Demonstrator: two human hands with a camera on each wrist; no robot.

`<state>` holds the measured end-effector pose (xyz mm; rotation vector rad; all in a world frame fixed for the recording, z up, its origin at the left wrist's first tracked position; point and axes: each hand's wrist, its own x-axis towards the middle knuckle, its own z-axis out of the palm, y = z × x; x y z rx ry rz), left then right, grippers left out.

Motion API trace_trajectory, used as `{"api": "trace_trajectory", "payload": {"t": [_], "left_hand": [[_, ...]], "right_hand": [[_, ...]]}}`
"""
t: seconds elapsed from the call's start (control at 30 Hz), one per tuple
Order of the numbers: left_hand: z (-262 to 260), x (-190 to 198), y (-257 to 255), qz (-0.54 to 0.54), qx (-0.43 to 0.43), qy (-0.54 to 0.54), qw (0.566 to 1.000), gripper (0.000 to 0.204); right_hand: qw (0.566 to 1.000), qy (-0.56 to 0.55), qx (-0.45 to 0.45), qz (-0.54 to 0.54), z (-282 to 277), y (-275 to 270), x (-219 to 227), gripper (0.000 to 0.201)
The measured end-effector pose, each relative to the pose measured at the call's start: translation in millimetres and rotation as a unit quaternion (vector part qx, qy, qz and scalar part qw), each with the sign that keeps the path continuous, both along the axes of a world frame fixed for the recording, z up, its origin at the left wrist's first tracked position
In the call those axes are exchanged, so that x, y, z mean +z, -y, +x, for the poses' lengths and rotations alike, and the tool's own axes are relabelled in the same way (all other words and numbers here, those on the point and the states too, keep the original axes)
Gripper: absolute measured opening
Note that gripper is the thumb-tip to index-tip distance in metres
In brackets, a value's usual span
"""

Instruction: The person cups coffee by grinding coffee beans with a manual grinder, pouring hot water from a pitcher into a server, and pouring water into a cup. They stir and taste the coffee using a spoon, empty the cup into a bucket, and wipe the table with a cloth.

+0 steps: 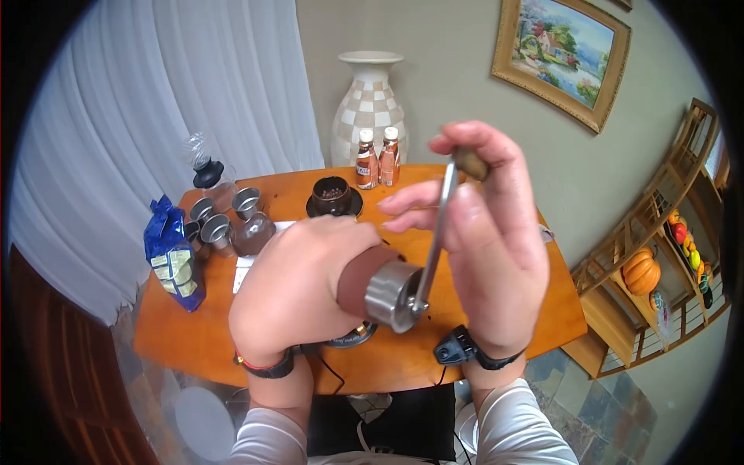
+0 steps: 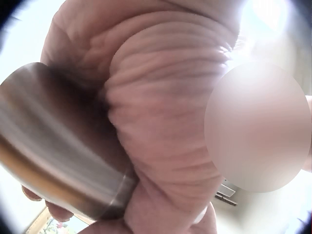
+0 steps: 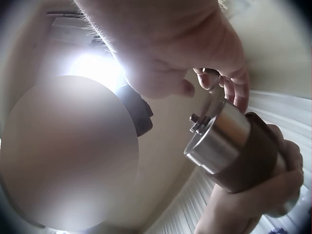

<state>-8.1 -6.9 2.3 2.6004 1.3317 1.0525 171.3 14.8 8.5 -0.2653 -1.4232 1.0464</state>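
My left hand [image 1: 298, 283] grips a manual coffee grinder [image 1: 394, 298], a steel cylinder with a brown band, tilted above the table. In the left wrist view its shiny steel body [image 2: 58, 146] lies against the palm. From the grinder's top end a steel crank arm [image 1: 439, 232] rises to a wooden knob [image 1: 471, 163]. My right hand [image 1: 500, 248] has its fingers bent round this knob. The right wrist view shows the grinder's brown band [image 3: 251, 163] in the left hand, with right fingers at the crank's far end.
On the wooden table [image 1: 465, 341] stand a dark cup [image 1: 332, 198] of coffee beans on a saucer, two bottles [image 1: 378, 163], several metal cups [image 1: 217, 230], a glass carafe [image 1: 254, 232] and a blue bag [image 1: 172, 256]. Behind are a checkered vase [image 1: 370, 108] and a curtain [image 1: 209, 85].
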Motion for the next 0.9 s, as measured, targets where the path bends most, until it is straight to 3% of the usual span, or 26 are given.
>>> {"api": "trace_trajectory", "payload": {"t": [0.1,0.17,0.2,0.23,0.27,0.3,0.33,0.37,0.4,0.43,0.47,0.5,0.57,0.6,0.67,0.77,0.9], "left_hand": [[-7,-7,-6,-0.04,0.014,-0.007,0.999,0.033],[-12,-12,-8,-0.034,0.043,-0.03,0.998,0.034],[-13,-10,-7,-0.042,0.045,-0.032,0.998,0.034],[-11,-6,-6,-0.046,0.1,-0.069,0.991,0.032],[-9,-6,-7,-0.052,0.154,-0.105,0.981,0.03],[-7,-10,-13,-0.041,0.147,-0.026,0.988,0.025],[-12,-11,-20,-0.04,0.147,-0.015,0.988,0.024],[-18,-11,-26,-0.037,0.147,-0.003,0.988,0.023],[-16,-10,-27,-0.037,0.148,-0.001,0.988,0.023],[-13,-8,-27,-0.031,0.209,-0.002,0.978,0.023],[-12,-7,-28,-0.024,0.268,-0.005,0.963,0.023],[-13,-10,-30,-0.02,0.27,-0.006,0.963,0.023],[-18,-19,-35,0.064,0.226,0.13,0.963,0.023],[-19,-17,-34,0.069,0.227,0.129,0.963,0.023],[-17,-14,-33,0.1,0.22,0.135,0.961,0.025],[-10,-11,-32,0.143,0.204,0.144,0.958,0.027],[0,-18,-28,0.143,0.186,0.147,0.961,0.034]], "right_hand": [[1.0,0.0,0.009,0.01,-12,-10,-7,0.04],[0.994,-0.044,0.09,0.051,-15,-19,-19,0.036],[0.993,-0.07,0.087,0.048,-19,-20,-22,0.03],[0.993,-0.071,0.088,0.038,-18,-22,-25,0.03],[0.992,0.004,0.048,0.114,-12,-25,-26,0.023],[0.978,0.079,0.009,0.191,-10,-25,-26,0.016],[0.996,0.048,0.048,0.049,-15,-5,-21,0.009],[0.996,0.051,0.05,0.047,-15,-3,-20,0.009],[0.98,0.141,0.009,0.137,-13,-3,-19,0.01],[0.947,0.227,-0.032,0.224,-13,-2,-18,0.016],[0.933,0.267,-0.075,0.228,-12,5,-15,0.016],[0.933,0.265,-0.075,0.231,-10,5,-15,0.016],[0.899,0.287,-0.097,0.315,-6,4,-15,0.017],[0.899,0.285,-0.097,0.319,-6,9,-15,0.017],[0.92,0.216,-0.187,0.268,-6,21,-16,0.018],[0.919,0.123,-0.182,0.327,-10,19,-22,0.017],[0.889,0.188,-0.271,0.317,-1,30,-20,0.015]]}}
